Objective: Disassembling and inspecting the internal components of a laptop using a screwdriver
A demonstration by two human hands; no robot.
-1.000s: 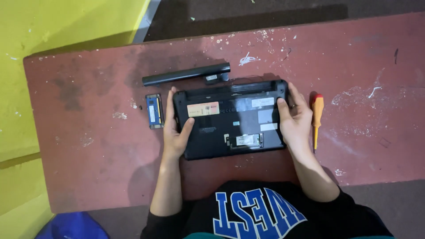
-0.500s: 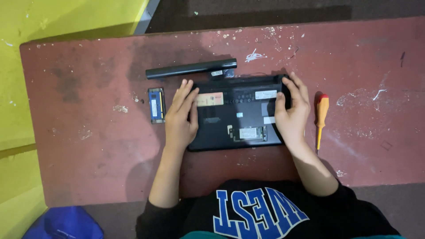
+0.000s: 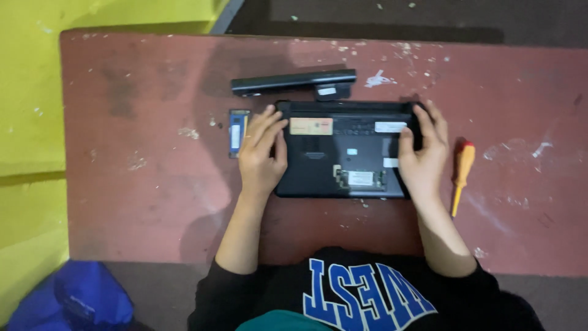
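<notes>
Left hand (image 3: 262, 156), right hand (image 3: 422, 156) apparently grip laptop (image 3: 343, 153) side edges.

informal repair workshop, likely electronics. evidence: worn red-brown worktable (image 3: 153, 202) filling most of the frame, paint chipped and flecked white, scuffed dark patches upper left. at centre, a black laptop (image 3: 343, 153) lies underside up with its panel open and a circuit part exposed. detached long black battery (image 3: 294, 81) just above it. small removed cover plate (image 3: 238, 132) to its left. orange-handled screwdriver (image 3: 462, 175) at right. bright yellow wall (image 3: 30, 122) along the left edge; dark bare floor (image 3: 429, 18) across the top; blue bag (image 3: 79, 297) lower left.
</notes>
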